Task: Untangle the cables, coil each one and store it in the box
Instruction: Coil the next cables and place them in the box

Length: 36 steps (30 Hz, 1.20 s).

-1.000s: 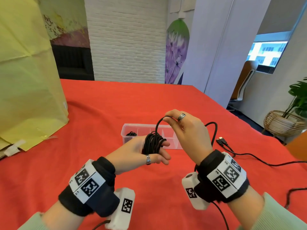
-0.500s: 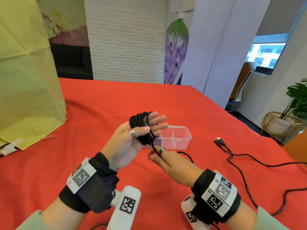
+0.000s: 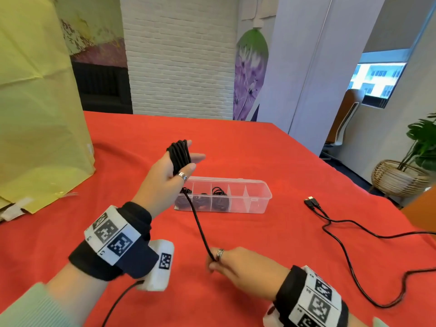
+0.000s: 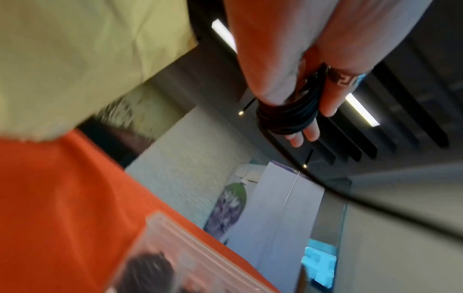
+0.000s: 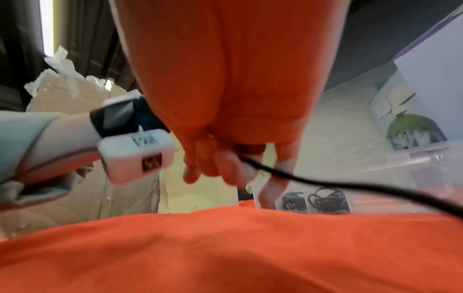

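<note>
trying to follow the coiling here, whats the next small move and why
Probably the right hand carries its pinched cable up and around the left hand's fingers for another loop: a straight stretch between the hands is not yet wound onto the coil.

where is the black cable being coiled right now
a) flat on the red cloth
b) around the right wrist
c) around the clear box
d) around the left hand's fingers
d: the black cable is looped around the fingers of the left hand, its free end pinched by the right hand.

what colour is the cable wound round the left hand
Black. The cable wraps the left hand; the head view shows it best.
</note>
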Available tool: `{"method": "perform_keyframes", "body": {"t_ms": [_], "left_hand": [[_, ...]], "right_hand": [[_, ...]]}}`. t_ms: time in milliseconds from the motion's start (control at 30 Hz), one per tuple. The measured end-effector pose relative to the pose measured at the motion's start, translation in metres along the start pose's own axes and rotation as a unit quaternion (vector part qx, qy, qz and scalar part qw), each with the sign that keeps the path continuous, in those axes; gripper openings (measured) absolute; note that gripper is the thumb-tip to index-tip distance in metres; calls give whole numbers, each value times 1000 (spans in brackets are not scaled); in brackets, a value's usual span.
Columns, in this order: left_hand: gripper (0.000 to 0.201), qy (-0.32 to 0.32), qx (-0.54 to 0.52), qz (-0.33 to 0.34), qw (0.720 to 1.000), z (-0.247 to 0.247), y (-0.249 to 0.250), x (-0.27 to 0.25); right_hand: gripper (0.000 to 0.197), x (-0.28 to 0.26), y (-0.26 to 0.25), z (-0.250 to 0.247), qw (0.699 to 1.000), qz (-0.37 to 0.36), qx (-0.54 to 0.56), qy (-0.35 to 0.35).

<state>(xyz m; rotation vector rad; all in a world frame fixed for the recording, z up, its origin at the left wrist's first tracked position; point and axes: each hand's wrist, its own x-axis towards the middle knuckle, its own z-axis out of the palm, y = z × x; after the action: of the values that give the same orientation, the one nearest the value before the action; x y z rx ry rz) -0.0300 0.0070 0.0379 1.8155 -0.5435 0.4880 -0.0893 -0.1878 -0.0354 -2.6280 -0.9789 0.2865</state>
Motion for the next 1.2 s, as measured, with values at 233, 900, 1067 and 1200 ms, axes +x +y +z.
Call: {"method": "perform_keyframes", "body": {"t_ms": [233,900,1067,1200], "left_hand": [[65,-216,280,-4,935,-13,-16,-6],[24,51,-409,-145,900,26,1,-20],[20,-20,-249,-160,955,33,-4,-22],[11,-128,29,-84,988,35,-16,-34]], "right_hand": [[30,-4,10,-32,954,-55,70,288],[25,8,-6,-21,987,34,-39,152],[34,7,-24,-18,964,-18,-200,173],[24,8,-21,-33,895,-74,-306,316]]}}
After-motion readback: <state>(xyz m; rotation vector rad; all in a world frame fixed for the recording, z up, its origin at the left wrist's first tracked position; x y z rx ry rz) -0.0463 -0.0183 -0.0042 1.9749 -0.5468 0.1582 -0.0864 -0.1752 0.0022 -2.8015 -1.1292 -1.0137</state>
